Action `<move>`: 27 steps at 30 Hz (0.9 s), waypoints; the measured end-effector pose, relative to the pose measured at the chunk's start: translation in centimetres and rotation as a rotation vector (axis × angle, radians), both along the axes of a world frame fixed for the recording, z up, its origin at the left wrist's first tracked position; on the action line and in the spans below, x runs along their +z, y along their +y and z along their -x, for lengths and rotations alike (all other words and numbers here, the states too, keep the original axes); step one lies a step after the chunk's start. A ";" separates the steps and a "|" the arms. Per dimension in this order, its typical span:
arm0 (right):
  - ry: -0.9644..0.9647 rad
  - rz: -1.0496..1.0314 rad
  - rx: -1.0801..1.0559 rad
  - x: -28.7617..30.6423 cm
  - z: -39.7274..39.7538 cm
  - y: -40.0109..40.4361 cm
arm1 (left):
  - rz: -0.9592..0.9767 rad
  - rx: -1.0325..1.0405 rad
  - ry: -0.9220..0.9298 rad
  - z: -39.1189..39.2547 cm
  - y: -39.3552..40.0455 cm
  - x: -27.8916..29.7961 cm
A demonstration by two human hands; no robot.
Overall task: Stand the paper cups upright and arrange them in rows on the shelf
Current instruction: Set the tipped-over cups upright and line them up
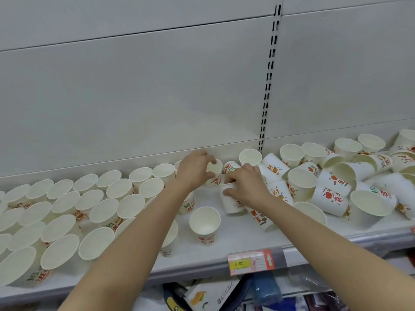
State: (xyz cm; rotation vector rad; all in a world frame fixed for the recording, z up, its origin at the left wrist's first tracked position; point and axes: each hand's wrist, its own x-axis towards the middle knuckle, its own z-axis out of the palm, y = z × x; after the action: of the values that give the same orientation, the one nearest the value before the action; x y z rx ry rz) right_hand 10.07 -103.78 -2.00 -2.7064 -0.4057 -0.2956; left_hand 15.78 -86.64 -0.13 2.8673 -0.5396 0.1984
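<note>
White paper cups with red and green print cover the shelf (224,248). Several stand upright in rows (74,205) on the left. A jumbled heap of cups (336,182), many on their sides, fills the right. My left hand (194,169) grips one cup (215,173) by its rim near the back wall. My right hand (247,182) holds another cup (232,202) from above, just in front. One lone upright cup (204,223) stands nearer the front edge.
A slotted metal upright (268,86) runs up the grey back panel (134,97). An orange price tag (251,261) reading 2.00 sits on the shelf's front rail. Packaged goods (224,295) lie on the level below.
</note>
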 end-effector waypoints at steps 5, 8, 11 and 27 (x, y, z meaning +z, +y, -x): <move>0.059 -0.232 0.047 -0.6 0.9 0.1 | 0.298 -0.256 0.409 3.5 0.2 1.0; 0.021 -0.268 0.110 -1.3 1.2 -0.3 | 0.214 -0.239 0.366 3.8 0.8 0.9; -0.108 -0.370 0.083 -1.1 1.0 -1.6 | 0.024 -0.183 0.216 4.4 1.5 1.0; -0.108 0.202 -0.092 -0.2 -5.5 -7.3 | -0.345 -0.144 -0.021 -0.1 -7.4 1.8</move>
State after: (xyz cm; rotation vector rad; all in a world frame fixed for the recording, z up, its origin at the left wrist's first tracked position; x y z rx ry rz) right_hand 15.54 -111.04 -2.22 -2.9212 -0.3594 -0.4508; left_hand 15.92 -94.01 1.63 3.1403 -0.8567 0.1213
